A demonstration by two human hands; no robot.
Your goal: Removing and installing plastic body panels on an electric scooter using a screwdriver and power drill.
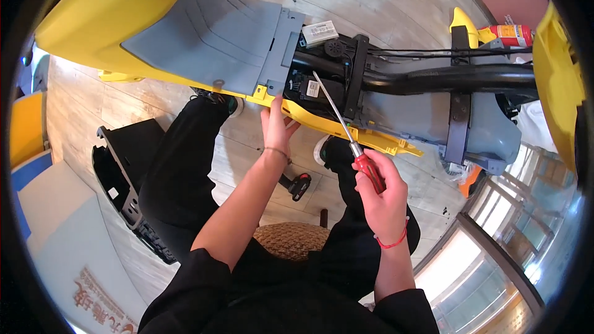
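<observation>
A scooter body with yellow and grey plastic panels lies across in front of me. My left hand [278,128] grips the edge of its long yellow side panel [315,121], one finger over the top and the others lower, partly hidden. In my right hand [385,196] is a screwdriver [369,170] with a red handle, its long metal shaft slanting up and left. The tip is over the open bay beside a black box [307,88] with a white label; whether it touches anything I cannot tell. A silver control unit [320,33] sits at the bay's far side.
A black frame tube [445,79] and cross brackets run to the right. Between my feet a cordless power tool [299,186] lies on the floor. An open black case [127,173] stands left of my leg. A red extinguisher-like cylinder [511,34] lies at far right.
</observation>
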